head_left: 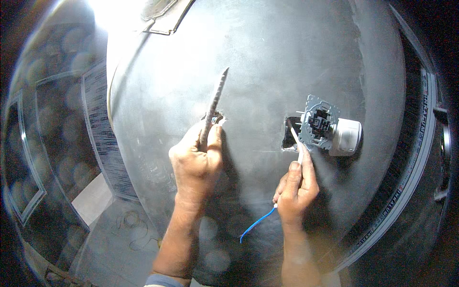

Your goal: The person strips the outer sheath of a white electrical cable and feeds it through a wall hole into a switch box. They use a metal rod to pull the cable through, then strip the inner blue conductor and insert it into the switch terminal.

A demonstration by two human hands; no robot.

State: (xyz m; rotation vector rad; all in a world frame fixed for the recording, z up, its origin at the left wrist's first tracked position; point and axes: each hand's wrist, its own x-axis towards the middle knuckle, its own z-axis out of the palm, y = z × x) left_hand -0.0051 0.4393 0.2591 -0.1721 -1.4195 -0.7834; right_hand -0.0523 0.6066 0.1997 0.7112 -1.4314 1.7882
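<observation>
My left hand (196,158) is closed around a long, narrow, pointed grey strip (216,100) with marks along its length. Its exact kind is unclear. The strip points up along the dark wall, in front of a small rough hole (221,117) with bits of wire in it. Between the fingers and thumb of my right hand (295,191) is a white cable (300,152) that runs out of a square wall opening (289,134). A blue wire (258,224) sticks out below that hand. Just above it, a wall socket mechanism with a metal frame (311,103) hangs beside the opening.
A white rounded part (347,137) sits at the right of the socket mechanism. At the top, a lamp-like fixture (165,14) glares brightly, with a cord running down the wall's left edge. Printed film covers a frame strip (416,158) at right. Loose cord (134,225) lies on the floor at lower left.
</observation>
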